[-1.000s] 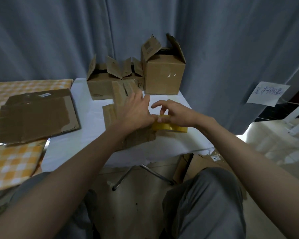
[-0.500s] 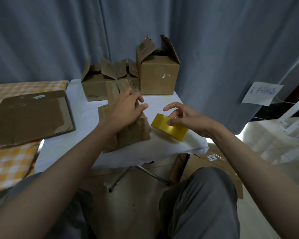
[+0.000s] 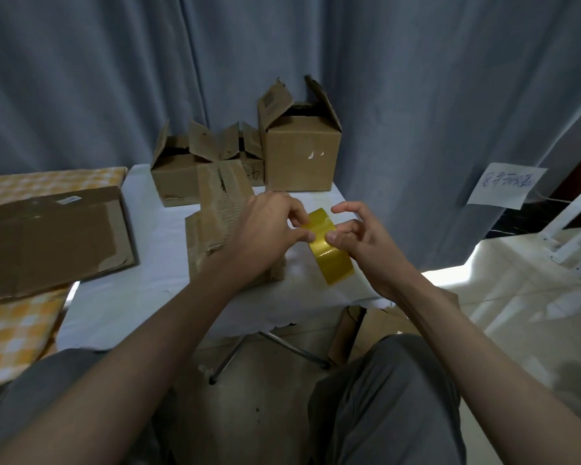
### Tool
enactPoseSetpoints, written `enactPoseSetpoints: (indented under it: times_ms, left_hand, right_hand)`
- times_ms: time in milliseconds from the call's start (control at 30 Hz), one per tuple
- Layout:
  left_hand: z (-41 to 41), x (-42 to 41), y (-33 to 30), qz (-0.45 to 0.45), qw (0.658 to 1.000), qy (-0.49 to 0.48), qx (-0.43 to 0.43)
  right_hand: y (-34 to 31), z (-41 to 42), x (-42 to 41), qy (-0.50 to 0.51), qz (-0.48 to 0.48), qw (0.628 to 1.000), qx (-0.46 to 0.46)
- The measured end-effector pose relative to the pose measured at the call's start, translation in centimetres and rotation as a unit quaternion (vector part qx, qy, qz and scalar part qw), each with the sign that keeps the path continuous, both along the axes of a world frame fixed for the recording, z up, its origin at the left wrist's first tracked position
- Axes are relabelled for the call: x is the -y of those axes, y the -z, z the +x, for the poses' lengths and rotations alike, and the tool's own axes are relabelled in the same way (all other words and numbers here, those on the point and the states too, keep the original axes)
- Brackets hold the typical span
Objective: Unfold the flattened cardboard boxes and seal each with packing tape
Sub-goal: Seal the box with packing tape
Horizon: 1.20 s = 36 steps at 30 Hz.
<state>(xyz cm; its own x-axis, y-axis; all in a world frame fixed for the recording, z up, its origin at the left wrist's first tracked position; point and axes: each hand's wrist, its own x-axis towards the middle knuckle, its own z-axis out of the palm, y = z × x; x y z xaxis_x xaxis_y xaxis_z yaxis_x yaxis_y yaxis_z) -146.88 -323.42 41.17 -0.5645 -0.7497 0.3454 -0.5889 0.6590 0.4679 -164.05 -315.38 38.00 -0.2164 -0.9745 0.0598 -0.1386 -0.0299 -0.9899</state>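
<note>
- Tape roll (image 3: 329,251): held above the table (image 3: 148,290) near its right front edge, between left hand (image 3: 265,236) and right hand (image 3: 359,243).
- Partly folded box (image 3: 215,229): on the table, behind the left hand.
- Three open boxes (image 3: 299,152): along the table's rear edge.
- Flattened boxes (image 3: 51,236): left, on the adjoining table (image 3: 10,333).

Premises appear to be an improvised packing or staging area indoors, not a fitted workshop. Grounds: a grey-blue curtain (image 3: 416,95) closes off the whole upper frame as backdrop; a small folding table (image 3: 141,256) under white cloth sits at centre; worn cardboard boxes (image 3: 299,152) stand on it; a handwritten paper note (image 3: 505,186) hangs on the curtain at right; pale tiled floor (image 3: 517,313) lower right.
</note>
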Motion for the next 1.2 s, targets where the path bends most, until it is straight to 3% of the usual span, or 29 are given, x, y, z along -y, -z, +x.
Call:
enactPoseSetpoints:
  times_ms: [133, 500, 767, 900, 1067, 1200]
  left_hand:
    - [-0.3, 0.1, -0.1, 0.063, 0.997, -0.009, -0.041]
    - [-1.1, 0.6, 0.1, 0.001, 1.000, 0.005, 0.020]
    - [-0.6, -0.3, 0.3, 0.021, 0.999, 0.033, -0.002]
    - [0.0, -0.1, 0.1, 0.075, 0.997, 0.012, -0.010]
    - [-0.2, 0.3, 0.3, -0.001, 0.997, -0.016, 0.070]
    - [-0.3, 0.0, 1.0, -0.021, 0.998, -0.012, 0.063]
  right_hand:
    - [0.1, 0.3, -0.1, 0.006, -0.002, 1.000, -0.002]
    - [0.9, 1.5, 0.2, 0.013, 0.048, 0.999, 0.007]
    - [1.8, 1.9, 0.9, 0.059, 0.030, 0.997, -0.027]
    - [2.3, 2.3, 1.1, 0.067, 0.018, 0.996, -0.064]
    - [3.0, 2.7, 0.9, 0.072, 0.002, 0.995, -0.075]
    - [3.0, 2.7, 1.0, 0.075, -0.003, 0.993, -0.092]
